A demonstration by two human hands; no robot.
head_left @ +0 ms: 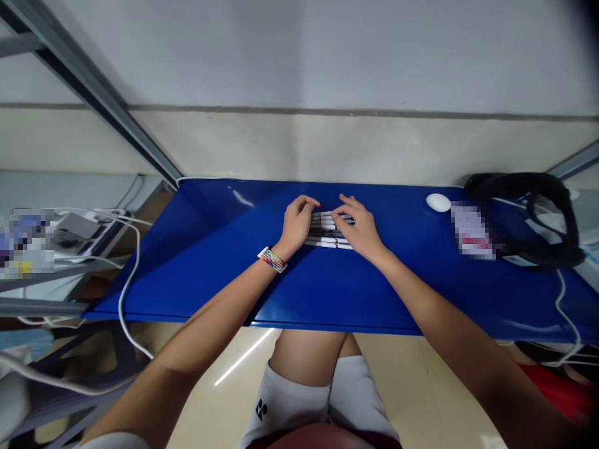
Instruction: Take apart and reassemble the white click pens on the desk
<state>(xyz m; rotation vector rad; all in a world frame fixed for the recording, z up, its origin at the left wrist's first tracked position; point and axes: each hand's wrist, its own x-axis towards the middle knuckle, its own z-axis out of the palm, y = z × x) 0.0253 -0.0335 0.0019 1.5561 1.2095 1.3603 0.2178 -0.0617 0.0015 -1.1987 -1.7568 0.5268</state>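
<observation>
Several slim white and dark sticks, possibly pens (pixel 327 241), lie side by side on the blue table (pixel 224 268). At their left ends is my left hand (pixel 297 221), fingers curled and thumb near the index finger; whether it grips anything is hidden. My right hand (pixel 358 224) rests over their right ends, its thumb and index finger close together at a stick, the other fingers partly spread. Whether that stick is pinched is too small to tell. A patterned band (pixel 274 259) circles my left wrist.
To the right are a white oval object (pixel 438 202), a blurred packet (pixel 472 231) and a black strap-like headset (pixel 528 218). White cables hang over the left side (pixel 133 274) and right side (pixel 564 312). A wall stands behind the table.
</observation>
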